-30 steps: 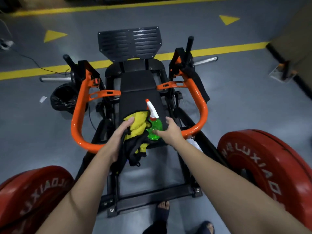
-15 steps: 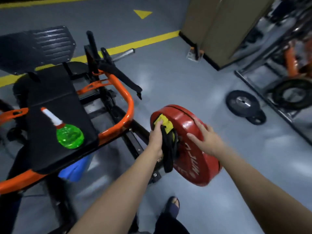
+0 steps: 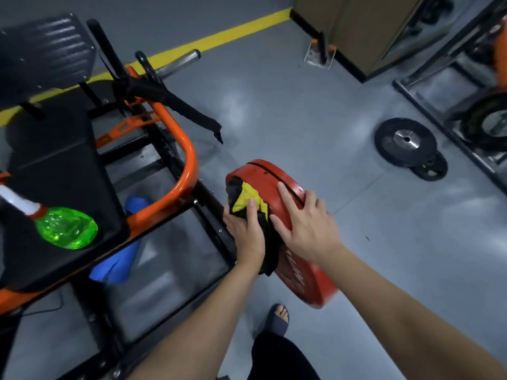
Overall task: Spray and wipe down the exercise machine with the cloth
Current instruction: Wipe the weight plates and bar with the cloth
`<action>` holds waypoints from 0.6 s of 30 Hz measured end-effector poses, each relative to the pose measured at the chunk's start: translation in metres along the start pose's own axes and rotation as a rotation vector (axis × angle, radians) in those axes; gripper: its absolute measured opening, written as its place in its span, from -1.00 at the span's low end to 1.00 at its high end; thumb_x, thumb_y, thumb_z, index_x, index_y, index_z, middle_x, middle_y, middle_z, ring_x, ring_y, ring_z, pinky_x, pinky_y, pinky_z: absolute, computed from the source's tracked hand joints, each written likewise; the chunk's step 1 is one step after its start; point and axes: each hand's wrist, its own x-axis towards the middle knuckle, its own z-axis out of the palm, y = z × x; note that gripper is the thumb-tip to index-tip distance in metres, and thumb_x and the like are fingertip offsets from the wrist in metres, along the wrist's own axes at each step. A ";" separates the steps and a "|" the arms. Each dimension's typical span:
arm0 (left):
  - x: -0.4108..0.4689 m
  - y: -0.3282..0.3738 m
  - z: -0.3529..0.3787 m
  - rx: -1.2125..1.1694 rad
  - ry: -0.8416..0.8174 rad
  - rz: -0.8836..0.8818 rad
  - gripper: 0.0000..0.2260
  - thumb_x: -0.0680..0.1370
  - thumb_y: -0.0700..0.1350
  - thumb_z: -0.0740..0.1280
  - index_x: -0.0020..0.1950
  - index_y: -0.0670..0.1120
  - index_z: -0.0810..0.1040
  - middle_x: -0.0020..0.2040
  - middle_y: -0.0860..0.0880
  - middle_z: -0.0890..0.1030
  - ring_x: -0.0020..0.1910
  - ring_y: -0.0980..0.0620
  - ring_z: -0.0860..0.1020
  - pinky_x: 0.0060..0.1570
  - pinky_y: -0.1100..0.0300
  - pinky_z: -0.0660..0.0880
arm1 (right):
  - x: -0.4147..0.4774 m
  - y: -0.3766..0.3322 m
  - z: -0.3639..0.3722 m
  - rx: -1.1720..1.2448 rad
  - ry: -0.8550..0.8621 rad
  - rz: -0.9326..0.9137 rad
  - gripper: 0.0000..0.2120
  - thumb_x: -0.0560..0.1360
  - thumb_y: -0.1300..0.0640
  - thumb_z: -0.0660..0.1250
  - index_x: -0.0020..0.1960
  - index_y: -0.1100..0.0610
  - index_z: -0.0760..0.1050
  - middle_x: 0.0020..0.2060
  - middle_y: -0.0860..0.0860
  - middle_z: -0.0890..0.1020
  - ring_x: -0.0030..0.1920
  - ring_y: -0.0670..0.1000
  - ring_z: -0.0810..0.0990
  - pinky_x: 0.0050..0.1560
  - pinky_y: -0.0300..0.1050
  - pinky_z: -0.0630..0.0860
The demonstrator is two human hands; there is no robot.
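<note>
Shifted off seat (image 3: 55, 165) to plate (image 3: 274, 179). Left grip (image 3: 244, 233) clamped on cloth (image 3: 242, 197), pressing it to plate's rim, likely wiping; right grip (image 3: 304, 227) spread flat, steadying. Bottle (image 3: 67, 227) left on seat.

Two forearms (image 3: 197, 319), bare from the lower edge of the view up to the wrists. A bare left hand (image 3: 244, 234) and a bare right hand (image 3: 308, 229), fingers uncovered to the tips. Lower down, between the arms, a leg in plain black fabric (image 3: 282, 360), dark and matte, too dim to tell trousers from shorts. Beyond it one foot in a dark navy open-toed slide sandal (image 3: 277, 323): a single broad, smooth strap across the instep, rounded at the edges, toes showing bare past its front.
</note>
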 end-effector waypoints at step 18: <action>0.023 0.018 -0.010 0.253 -0.015 -0.202 -0.26 0.66 0.32 0.08 0.68 -0.12 0.02 0.57 -0.17 0.35 0.53 -0.19 0.35 0.45 -0.05 0.29 | -0.032 0.006 0.006 0.027 0.028 0.044 -0.29 0.57 -0.43 0.04 0.64 -0.17 0.09 0.58 0.15 0.19 0.29 0.33 0.41 0.19 0.26 0.45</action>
